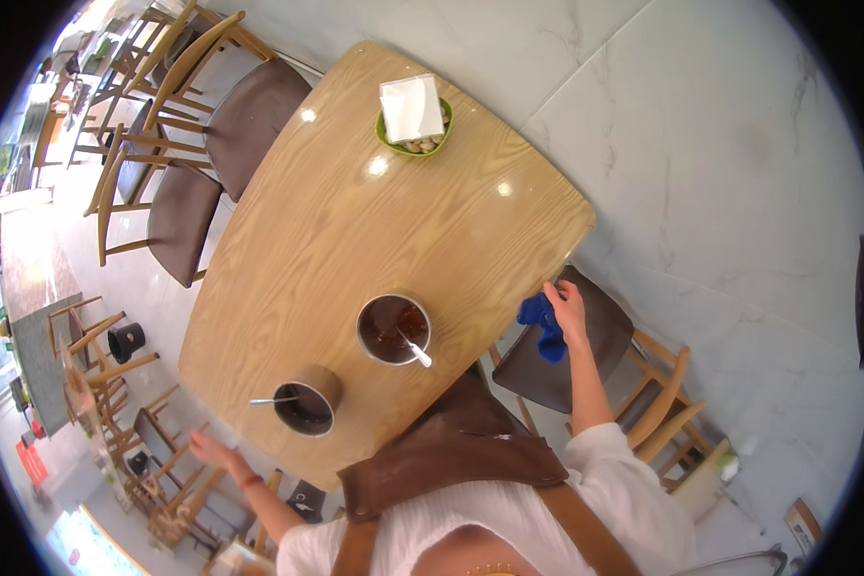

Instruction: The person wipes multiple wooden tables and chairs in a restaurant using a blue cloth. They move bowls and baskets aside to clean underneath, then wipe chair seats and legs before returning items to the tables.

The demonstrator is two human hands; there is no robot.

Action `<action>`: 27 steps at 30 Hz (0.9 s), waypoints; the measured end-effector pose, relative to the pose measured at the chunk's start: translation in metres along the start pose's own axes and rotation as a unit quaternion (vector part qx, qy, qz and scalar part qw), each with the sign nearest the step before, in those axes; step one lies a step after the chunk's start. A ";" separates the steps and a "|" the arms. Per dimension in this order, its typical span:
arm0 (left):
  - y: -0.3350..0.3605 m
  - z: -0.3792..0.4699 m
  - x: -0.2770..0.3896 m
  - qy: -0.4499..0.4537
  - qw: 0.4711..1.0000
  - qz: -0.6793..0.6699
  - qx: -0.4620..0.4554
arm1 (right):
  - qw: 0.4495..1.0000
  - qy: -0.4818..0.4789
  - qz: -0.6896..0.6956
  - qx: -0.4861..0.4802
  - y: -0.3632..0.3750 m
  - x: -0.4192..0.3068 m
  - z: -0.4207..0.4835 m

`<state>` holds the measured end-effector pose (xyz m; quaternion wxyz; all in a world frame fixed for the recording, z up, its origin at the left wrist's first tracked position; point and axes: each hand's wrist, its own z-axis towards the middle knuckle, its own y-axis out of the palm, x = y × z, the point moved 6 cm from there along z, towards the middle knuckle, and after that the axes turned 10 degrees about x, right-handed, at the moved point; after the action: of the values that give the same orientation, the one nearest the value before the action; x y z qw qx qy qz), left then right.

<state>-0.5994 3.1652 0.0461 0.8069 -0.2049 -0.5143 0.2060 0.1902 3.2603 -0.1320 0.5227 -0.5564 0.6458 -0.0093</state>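
My right hand [567, 309] grips a blue cloth [545, 324] that hangs down past the table's right edge, over a brown chair seat [605, 324]. Away to the left, beyond the table's near-left edge, my left hand [212, 452] is in the air, slightly blurred, with nothing visible in it. A round metal pot [361, 344] on the wooden table [374, 230] holds a dark red, chunky sauce with a white-handled spoon [419, 354] in it. Nearer the left corner stands a second metal pot [327, 385] with dark contents and a spoon [263, 401] leaning out leftward.
A green bowl [432, 150] at the table's far end holds garlic-like pieces under a clear holder of white napkins [412, 108]. Chairs with brown seats [259, 115] line the left side. A marble-patterned wall [698, 180] rises on the right. A black bucket [126, 341] is farther left.
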 end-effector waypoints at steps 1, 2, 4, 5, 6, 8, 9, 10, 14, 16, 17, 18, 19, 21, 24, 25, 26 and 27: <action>-0.049 0.010 -0.046 -0.040 0.998 0.044 0.010 | 0.999 -0.001 0.032 -0.012 0.011 0.007 0.002; -0.105 0.024 -0.113 -0.030 0.990 0.122 -0.058 | 0.998 0.007 0.022 -0.057 0.029 -0.008 -0.005; -0.183 0.019 -0.253 -0.241 0.951 0.138 -0.138 | 0.999 0.022 0.027 -0.034 0.054 0.000 -0.002; -0.203 -0.001 -0.301 -0.350 0.916 0.146 -0.132 | 0.999 0.032 0.028 -0.018 0.061 0.007 0.000; -0.203 -0.067 -0.319 -0.484 0.848 0.175 -0.127 | 0.996 0.043 0.078 -0.024 0.059 0.004 0.006; -0.169 -0.120 -0.324 -0.501 0.827 0.053 -0.251 | 0.998 0.048 0.029 0.004 0.049 -0.004 0.008; -0.156 -0.131 -0.332 -0.453 0.839 0.062 -0.296 | 0.998 0.052 0.030 0.008 0.046 0.003 0.015; -0.152 -0.135 -0.348 -0.422 0.848 0.070 -0.312 | 0.997 0.064 0.037 -0.001 0.046 0.011 0.023; -0.142 -0.109 -0.421 -0.460 0.849 0.003 -0.259 | 0.993 0.094 0.064 -0.013 0.054 0.000 0.020; -0.128 -0.129 -0.401 -0.559 0.764 -0.142 -0.289 | 0.994 0.095 0.047 -0.003 0.045 0.006 0.032; -0.129 -0.128 -0.397 -0.543 0.783 -0.120 -0.280 | 0.995 0.093 0.040 -0.003 0.044 0.006 0.033; -0.130 -0.127 -0.392 -0.525 0.802 -0.097 -0.268 | 0.995 0.092 0.033 -0.007 0.046 0.005 0.033; -0.129 -0.127 -0.378 -0.507 0.819 -0.071 -0.258 | 0.995 0.092 0.024 -0.007 0.046 0.006 0.032; -0.127 -0.123 -0.351 -0.494 0.834 -0.048 -0.240 | 0.997 0.080 0.021 0.009 0.050 0.007 0.029; -0.122 -0.117 -0.339 -0.468 0.849 -0.047 -0.240 | 0.996 0.081 0.037 0.016 0.053 0.006 0.029; -0.121 -0.116 -0.342 -0.462 0.851 -0.052 -0.244 | 0.995 0.085 0.046 0.015 0.054 0.005 0.030; -0.120 -0.116 -0.346 -0.455 0.853 -0.056 -0.250 | 0.997 0.070 0.032 0.014 0.055 0.004 0.031; -0.118 -0.118 -0.350 -0.473 0.840 -0.043 -0.262 | 0.998 0.055 0.018 0.015 0.054 0.004 0.035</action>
<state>-0.6124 2.8626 -0.1967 0.3896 -0.2641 -0.8766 0.1006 0.1768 3.2976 -0.1825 0.4946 -0.5355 0.6834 -0.0398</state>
